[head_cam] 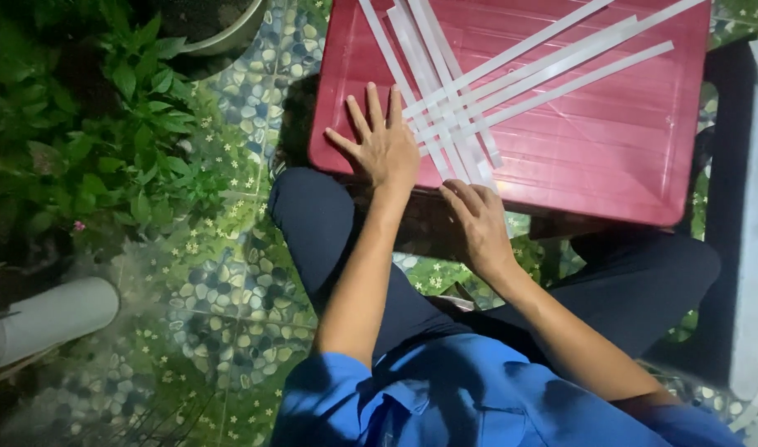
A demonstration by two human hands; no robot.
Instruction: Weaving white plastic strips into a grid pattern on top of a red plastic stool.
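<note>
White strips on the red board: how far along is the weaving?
Early stage. Several white strips already cross near the red board's corner. The left hand presses flat beside the crossing; the right hand fingers the near strip ends. The long free ends remain unwoven.

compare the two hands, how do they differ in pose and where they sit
The left hand lies flat with fingers spread wide; the right hand is curled, fingers bunched together. The left hand rests wholly on the red board, beside the white strips; the right hand sits at the board's near edge, fingertips at the strips' lower ends. Both are bare and palm down.
</note>
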